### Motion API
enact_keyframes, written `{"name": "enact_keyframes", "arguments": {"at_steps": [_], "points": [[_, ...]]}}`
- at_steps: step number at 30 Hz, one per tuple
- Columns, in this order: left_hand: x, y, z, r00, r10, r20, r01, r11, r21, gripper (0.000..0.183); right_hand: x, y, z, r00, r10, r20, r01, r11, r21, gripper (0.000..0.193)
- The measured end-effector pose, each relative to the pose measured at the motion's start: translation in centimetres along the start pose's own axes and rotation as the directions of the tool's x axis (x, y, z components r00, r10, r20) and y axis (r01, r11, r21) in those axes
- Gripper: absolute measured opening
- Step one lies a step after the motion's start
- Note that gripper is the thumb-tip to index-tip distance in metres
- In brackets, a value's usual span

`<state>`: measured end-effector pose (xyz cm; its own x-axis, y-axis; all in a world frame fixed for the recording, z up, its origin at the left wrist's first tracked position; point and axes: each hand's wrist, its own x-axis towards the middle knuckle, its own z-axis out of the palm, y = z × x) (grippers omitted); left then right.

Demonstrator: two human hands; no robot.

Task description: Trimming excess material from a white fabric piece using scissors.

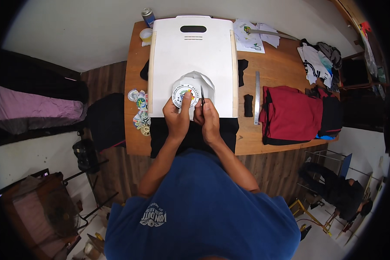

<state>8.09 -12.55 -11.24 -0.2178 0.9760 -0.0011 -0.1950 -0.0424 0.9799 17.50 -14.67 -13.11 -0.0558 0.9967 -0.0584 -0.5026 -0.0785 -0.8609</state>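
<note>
My left hand [177, 120] pinches a round white printed emblem [180, 92], thumb on its face. Beside it, my right hand [209, 119] is closed on slim, dark scissors [202, 93] whose point is directed away from me. A curved white paper offcut [207, 82] arches around the emblem's far and right edge. Both hands are above the near end of a large white board [193, 56] with a dark slot at its far end. Black cloth [195, 132] lies under the board's near edge. The fingers partly hide the scissors' handles.
Several cut emblems [141, 112] lie left of the board on the wooden table [273, 69]. A steel ruler [257, 97], a black cloth roll [248, 105] and folded red cloth [292, 113] lie right. A spray can [147, 17] and tape roll [146, 35] are far left.
</note>
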Motion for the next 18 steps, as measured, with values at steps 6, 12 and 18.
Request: {"name": "enact_keyframes", "arguments": {"at_steps": [6, 12, 18], "points": [[-0.3, -0.1, 0.0, 0.999, -0.028, 0.031, 0.029, 0.999, -0.030, 0.019, 0.4, 0.1, 0.3, 0.992, -0.031, -0.122, 0.007, 0.981, -0.193, 0.016], [-0.1, 0.0, -0.3, 0.999, 0.016, 0.038, -0.016, 1.000, 0.001, 0.018, 0.4, -0.3, -0.6, 1.000, 0.006, -0.028, -0.009, 0.994, -0.113, 0.023], [0.1, -0.3, -0.4, 0.999, 0.031, 0.029, -0.032, 0.999, 0.026, 0.018, 0.0, -0.2, -0.3, 0.998, 0.024, 0.060, -0.019, 0.997, -0.076, 0.036]]}}
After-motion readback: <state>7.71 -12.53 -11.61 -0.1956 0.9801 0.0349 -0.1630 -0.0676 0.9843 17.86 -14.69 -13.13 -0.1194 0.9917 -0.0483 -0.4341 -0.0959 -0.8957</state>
